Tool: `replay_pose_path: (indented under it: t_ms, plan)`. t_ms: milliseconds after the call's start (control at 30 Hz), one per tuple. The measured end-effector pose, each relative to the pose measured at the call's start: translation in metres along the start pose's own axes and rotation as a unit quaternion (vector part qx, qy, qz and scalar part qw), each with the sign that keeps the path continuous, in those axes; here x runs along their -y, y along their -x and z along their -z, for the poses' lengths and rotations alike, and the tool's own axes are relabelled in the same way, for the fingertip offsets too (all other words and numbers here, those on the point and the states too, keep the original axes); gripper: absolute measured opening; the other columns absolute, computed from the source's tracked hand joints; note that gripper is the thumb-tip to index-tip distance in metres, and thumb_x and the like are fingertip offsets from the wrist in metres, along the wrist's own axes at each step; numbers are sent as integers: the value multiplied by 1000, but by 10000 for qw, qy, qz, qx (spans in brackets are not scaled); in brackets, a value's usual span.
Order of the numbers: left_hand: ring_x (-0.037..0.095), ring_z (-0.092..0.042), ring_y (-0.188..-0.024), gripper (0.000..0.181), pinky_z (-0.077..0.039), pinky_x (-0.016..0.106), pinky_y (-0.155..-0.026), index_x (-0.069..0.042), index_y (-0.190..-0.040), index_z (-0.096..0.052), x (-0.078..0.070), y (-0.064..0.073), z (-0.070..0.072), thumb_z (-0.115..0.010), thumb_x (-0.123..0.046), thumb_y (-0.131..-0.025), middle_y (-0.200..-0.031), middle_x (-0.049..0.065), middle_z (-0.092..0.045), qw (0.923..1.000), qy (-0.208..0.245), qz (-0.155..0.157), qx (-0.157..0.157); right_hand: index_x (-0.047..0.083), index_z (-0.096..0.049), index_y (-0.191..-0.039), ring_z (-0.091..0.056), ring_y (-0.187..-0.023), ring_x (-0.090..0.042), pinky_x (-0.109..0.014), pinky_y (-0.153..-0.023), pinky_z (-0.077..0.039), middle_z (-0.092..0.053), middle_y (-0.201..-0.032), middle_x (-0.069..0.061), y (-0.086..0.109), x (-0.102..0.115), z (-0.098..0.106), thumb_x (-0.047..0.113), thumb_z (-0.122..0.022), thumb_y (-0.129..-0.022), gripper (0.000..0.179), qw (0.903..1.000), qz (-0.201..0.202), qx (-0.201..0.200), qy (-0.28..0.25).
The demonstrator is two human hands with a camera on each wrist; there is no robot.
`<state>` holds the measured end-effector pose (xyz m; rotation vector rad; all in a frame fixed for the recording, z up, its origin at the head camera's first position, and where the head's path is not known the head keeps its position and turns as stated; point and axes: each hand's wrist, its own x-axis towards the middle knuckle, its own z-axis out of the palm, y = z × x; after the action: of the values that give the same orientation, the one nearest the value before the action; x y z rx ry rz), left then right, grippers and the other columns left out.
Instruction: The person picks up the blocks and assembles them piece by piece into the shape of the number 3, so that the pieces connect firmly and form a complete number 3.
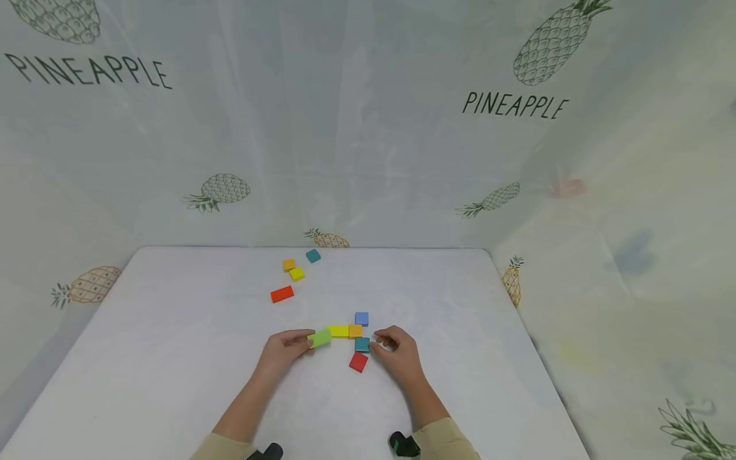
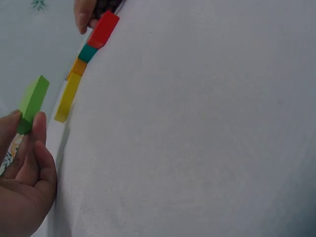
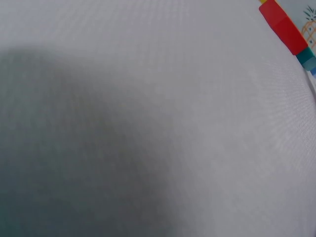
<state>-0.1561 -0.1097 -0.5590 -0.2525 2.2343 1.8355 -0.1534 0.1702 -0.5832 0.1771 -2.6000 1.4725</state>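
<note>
My left hand (image 1: 285, 348) pinches a light green block (image 1: 319, 338) between thumb and fingers. In the left wrist view the green block (image 2: 33, 104) is tilted, apart from the yellow block (image 2: 68, 97). On the table, a yellow block (image 1: 338, 331) lies end to end with an orange block (image 1: 355, 331). A blue block (image 1: 361, 319) sits just behind the orange one and a teal block (image 1: 362, 345) in front. Nearest me is a red block (image 1: 358, 362), turned at an angle. Beside the teal block is my right hand (image 1: 399, 354), fingers loosely bent, holding nothing; whether its thumb touches teal is unclear.
Farther back on the white table (image 1: 201, 332) lie a red block (image 1: 282, 294), a yellow block (image 1: 296, 274), an orange block (image 1: 289, 264) and a teal block (image 1: 313, 255). A pineapple-print cloth (image 1: 356, 128) hangs behind the table's far edge.
</note>
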Motion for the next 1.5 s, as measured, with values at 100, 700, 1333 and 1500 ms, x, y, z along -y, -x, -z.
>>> replay_pose_path:
  t_ms: [100, 700, 1333, 1500]
  plan:
    - [18, -68, -81, 25, -52, 29, -73, -9, -113, -73, -1, 3, -4, -71, -16, -89, -87, 3, -71, 9995, -268, -37, 180, 15, -72, -100, -54, -79, -14, -24, -71, -49, -64, -88, 4, 0, 1, 1, 20, -77, -85, 17, 9999, 100, -7, -50]
    - [16, -68, -77, 28, -54, 34, -79, -5, -113, -71, -6, 11, -12, -73, -19, -88, -89, 0, -71, 9849, -1125, -238, 1294, 19, -72, -102, -55, -81, -13, -24, -73, -49, -61, -88, 12, -3, -1, 0, 22, -77, -85, 18, 10000, 11, 60, -14]
    - [15, -60, -75, 34, -53, 28, -67, -13, -105, -68, -5, 9, -14, -84, -16, -76, -93, -2, -62, 9704, -1941, -575, 1318, 19, -71, -102, -54, -82, -13, -24, -73, -49, -61, -88, 11, -1, -1, 0, 23, -77, -85, 18, 9999, -112, 75, 27]
    - [15, -54, -74, 31, -49, 28, -64, -16, -102, -70, -4, 9, -16, -85, -17, -74, -89, -5, -60, 9520, -2651, -872, 1255, 20, -72, -102, -54, -81, -13, -24, -73, -49, -61, -88, 11, -1, -3, 0, 23, -77, -85, 18, 10000, -54, 44, 11]
